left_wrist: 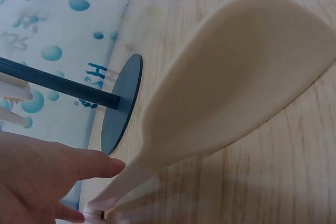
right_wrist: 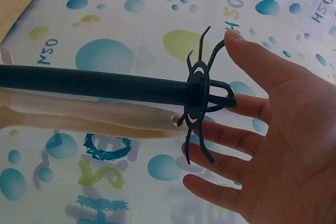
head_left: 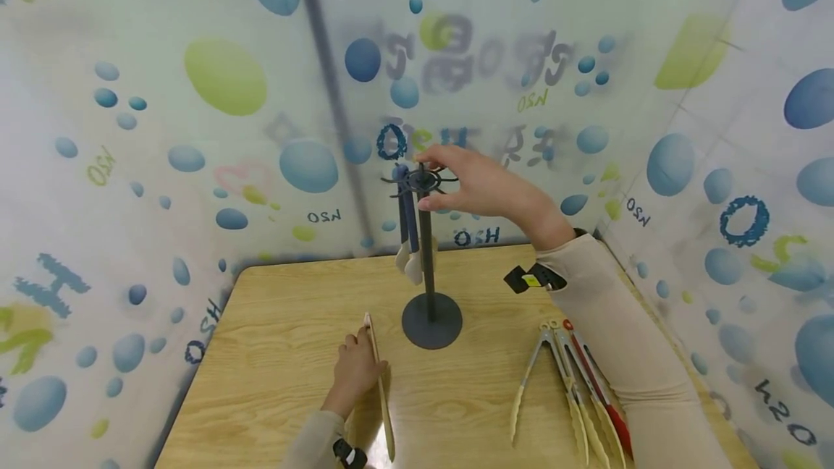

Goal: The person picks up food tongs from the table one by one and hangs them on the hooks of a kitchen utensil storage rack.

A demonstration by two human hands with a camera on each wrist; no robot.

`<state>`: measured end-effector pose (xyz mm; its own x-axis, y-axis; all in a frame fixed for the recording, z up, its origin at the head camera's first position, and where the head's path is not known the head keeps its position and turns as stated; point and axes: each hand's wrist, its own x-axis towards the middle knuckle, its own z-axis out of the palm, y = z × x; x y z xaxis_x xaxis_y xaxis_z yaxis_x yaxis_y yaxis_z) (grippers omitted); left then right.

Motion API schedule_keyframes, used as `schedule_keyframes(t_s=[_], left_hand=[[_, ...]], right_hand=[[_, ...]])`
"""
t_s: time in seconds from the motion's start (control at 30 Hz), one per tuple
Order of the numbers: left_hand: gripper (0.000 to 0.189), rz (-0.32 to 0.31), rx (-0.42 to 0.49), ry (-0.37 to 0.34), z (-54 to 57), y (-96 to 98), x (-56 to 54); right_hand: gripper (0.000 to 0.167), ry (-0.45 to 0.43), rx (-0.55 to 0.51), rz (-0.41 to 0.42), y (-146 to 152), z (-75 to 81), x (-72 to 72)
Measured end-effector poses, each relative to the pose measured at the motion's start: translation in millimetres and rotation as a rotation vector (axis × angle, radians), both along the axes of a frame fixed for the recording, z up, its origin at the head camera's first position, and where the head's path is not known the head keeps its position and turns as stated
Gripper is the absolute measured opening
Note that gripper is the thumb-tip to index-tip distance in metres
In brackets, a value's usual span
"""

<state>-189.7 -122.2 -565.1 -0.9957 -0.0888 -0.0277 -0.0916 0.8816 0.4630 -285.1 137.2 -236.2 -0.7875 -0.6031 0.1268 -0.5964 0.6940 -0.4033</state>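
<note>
My left hand holds a cooking spoon low over the table, left of the rack base. In the left wrist view, its broad beige bowl faces the camera, with fingers at the pale pink handle. My right hand is at the top of a dark utensil rack. The right wrist view shows its fingers loosely extended beside the hook ring, the thumb tip right at one hook. Blue-handled utensils hang from the rack's left side. Behind the pole hangs a pale pink-handled utensil.
Several tongs with beige tips lie on the table's right side under my right forearm, one spread wide and one red. The rack stands on a round base on the wooden table. Patterned curtains surround the table closely.
</note>
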Motion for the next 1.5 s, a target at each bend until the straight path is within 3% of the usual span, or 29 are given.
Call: schedule_keyframes(t_s=[0.4,0.6,0.73,1.0,1.3,1.5], left_hand=[[0.081,0.009,0.013,-0.009,-6.6,-0.4,0.8],[0.08,0.026,0.017,-0.001,-9.3,-2.1,1.4],[0.08,0.038,0.023,-0.001,-9.0,-2.1,2.5],[0.08,0.041,0.048,0.015,-7.2,-1.1,1.7],[0.076,0.059,0.055,0.041,-11.0,-3.2,-0.2],[0.079,0.055,0.077,0.073,-6.6,-2.8,-1.0]], right_hand=[[0.074,-0.005,-0.071,-0.006,-4.2,-4.1,6.4],[0.068,-0.013,-0.026,0.084,3.2,0.4,4.0],[0.065,-0.072,-0.015,0.144,9.1,4.8,-0.2],[0.064,-0.184,-0.063,0.172,19.0,11.2,-7.6],[0.066,-0.143,-0.035,0.13,18.1,7.6,-8.0],[0.066,-0.104,-0.034,0.121,15.8,6.1,-6.1]])
